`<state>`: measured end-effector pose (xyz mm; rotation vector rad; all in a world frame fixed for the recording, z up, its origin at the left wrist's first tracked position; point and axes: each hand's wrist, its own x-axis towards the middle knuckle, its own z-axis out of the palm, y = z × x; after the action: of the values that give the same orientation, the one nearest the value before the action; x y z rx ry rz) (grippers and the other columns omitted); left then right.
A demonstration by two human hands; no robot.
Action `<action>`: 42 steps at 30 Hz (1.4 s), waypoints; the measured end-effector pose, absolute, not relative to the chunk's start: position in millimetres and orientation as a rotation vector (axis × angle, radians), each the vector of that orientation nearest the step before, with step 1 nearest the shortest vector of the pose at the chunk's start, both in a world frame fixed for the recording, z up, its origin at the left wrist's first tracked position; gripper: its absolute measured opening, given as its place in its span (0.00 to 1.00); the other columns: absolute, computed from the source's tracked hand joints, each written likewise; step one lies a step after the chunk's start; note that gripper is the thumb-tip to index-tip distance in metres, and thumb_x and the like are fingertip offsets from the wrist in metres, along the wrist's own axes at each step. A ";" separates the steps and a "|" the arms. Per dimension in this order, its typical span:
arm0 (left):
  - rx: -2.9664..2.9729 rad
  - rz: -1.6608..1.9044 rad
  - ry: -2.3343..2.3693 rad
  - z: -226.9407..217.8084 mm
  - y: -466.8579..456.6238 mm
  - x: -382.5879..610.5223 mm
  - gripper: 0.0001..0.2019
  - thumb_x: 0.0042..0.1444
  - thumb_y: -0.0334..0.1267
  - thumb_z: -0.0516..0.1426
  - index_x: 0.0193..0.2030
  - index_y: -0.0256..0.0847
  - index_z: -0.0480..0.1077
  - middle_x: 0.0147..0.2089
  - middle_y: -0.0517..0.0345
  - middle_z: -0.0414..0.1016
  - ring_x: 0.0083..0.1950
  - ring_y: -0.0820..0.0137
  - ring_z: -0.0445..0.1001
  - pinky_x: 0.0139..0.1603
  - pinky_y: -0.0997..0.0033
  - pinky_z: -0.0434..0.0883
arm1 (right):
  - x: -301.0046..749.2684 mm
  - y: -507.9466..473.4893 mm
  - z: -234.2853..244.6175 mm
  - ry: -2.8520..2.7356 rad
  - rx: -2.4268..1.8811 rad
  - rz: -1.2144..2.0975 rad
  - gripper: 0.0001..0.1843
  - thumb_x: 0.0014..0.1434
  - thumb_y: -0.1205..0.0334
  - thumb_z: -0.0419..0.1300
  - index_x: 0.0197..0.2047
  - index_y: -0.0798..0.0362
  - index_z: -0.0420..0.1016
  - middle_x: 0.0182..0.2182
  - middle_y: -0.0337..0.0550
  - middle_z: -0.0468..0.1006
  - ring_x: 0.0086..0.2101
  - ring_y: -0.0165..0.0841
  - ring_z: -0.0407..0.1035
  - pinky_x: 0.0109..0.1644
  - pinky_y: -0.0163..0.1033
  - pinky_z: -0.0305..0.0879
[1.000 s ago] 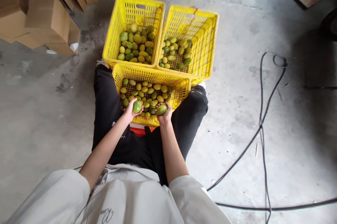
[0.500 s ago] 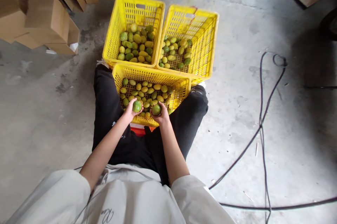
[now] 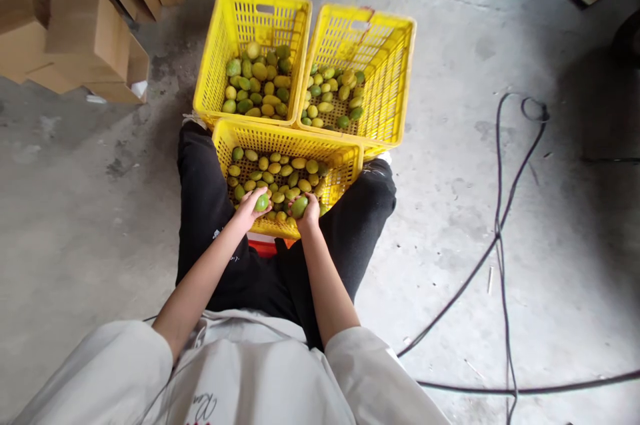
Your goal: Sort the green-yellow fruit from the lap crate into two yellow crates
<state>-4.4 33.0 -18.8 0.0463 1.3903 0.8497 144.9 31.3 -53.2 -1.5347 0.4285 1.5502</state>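
My left hand (image 3: 247, 210) is closed around a green lemon-like fruit (image 3: 262, 202), its thumb along the top. Facing it, my right hand (image 3: 311, 214) grips another green lemon-like fruit (image 3: 299, 207), which shows its long oval side. Both hands are above the near part of a yellow plastic crate (image 3: 345, 172) between my knees. Inside that crate lie several yellow and green fruits (image 3: 275, 168), partly hidden by my hands.
Beyond the near crate stand a left yellow crate (image 3: 207, 82) and a right yellow crate (image 3: 387, 92), both with similar fruits inside. Cardboard boxes (image 3: 90, 32) are piled at far left. A black cable (image 3: 467, 292) loops over the concrete floor on the right.
Both fruits have turned in my fingers; the right one now shows a longer, tilted side, and the left one is more covered. My hands have barely shifted.
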 end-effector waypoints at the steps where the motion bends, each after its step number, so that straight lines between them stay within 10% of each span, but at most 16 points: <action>1: 0.046 0.848 1.389 -18.8 33.2 -4.3 0.08 0.57 0.33 0.66 0.31 0.37 0.72 0.29 0.58 0.74 0.29 0.73 0.74 0.32 0.72 0.76 | 144.1 31.4 -52.7 0.410 -1.544 1.535 0.14 0.66 0.59 0.52 0.27 0.51 0.66 0.17 0.39 0.69 0.19 0.33 0.68 0.20 0.35 0.65; 19: 0.012 0.859 1.359 -17.5 32.4 -3.5 0.10 0.57 0.35 0.67 0.32 0.38 0.69 0.29 0.56 0.74 0.29 0.72 0.75 0.32 0.73 0.77 | 147.6 31.2 -60.8 0.387 -1.533 1.411 0.22 0.72 0.48 0.48 0.30 0.51 0.69 0.19 0.39 0.73 0.17 0.30 0.67 0.18 0.32 0.64; 24: 0.003 0.934 1.432 -21.7 31.9 -4.5 0.09 0.56 0.32 0.66 0.31 0.38 0.70 0.33 0.59 0.72 0.35 0.73 0.73 0.40 0.70 0.79 | 144.8 33.0 -52.9 0.407 -1.477 1.481 0.11 0.64 0.57 0.63 0.32 0.50 0.68 0.20 0.33 0.71 0.22 0.30 0.72 0.24 0.31 0.69; 42: 0.087 0.955 1.400 -28.4 32.2 -9.4 0.09 0.54 0.35 0.67 0.35 0.40 0.71 0.41 0.56 0.75 0.40 0.70 0.76 0.40 0.67 0.80 | 148.0 28.2 -51.2 0.527 -1.439 1.730 0.09 0.64 0.56 0.58 0.34 0.51 0.74 0.25 0.37 0.75 0.27 0.32 0.72 0.32 0.36 0.72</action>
<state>-9.4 32.2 -28.4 0.0870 1.3996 0.9555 148.0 28.2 -51.2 -1.4393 0.5271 1.7297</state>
